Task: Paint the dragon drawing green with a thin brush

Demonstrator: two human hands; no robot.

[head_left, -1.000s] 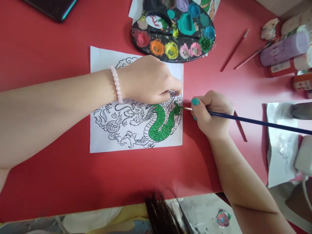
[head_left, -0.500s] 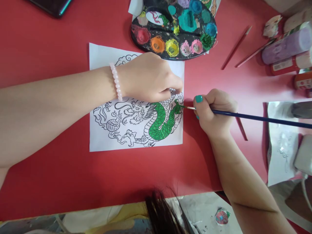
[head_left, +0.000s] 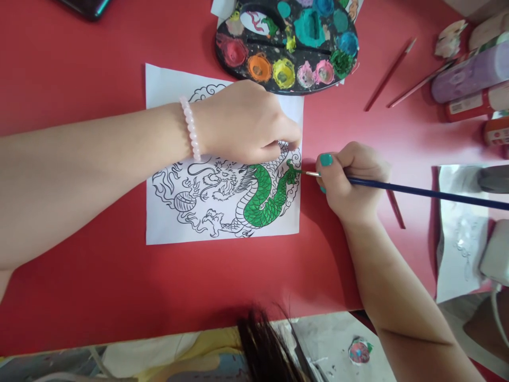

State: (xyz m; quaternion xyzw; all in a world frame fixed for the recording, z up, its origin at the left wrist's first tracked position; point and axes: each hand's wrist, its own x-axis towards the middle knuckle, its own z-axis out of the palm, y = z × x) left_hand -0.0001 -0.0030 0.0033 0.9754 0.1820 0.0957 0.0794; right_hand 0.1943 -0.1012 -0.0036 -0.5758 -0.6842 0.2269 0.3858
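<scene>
A white sheet of paper (head_left: pixel 163 223) with a black-line dragon drawing lies on the red table, and part of the dragon's body is painted green. My left hand (head_left: pixel 246 122), wearing a pink bead bracelet, rests on the sheet with its fingers curled inward. It covers the upper middle of the drawing, and its fingertips and palm are hidden. My right hand (head_left: pixel 353 180), closed, pinches a thin paintbrush (head_left: pixel 413 190) with a dark blue handle. The brush tip touches the green-painted claw near the paper's right edge.
A black paint palette (head_left: pixel 274 85) with several colour wells sits just beyond the paper, close to my left hand. Paint bottles (head_left: pixel 469 77) and red brushes (head_left: pixel 390 74) lie at the right. A dark phone-like device (head_left: pixel 89 6) is at the top left.
My right hand still holds the brush at the same claw, with barely any motion. The whole view has shifted slightly, and my left hand keeps its place on the paper.
</scene>
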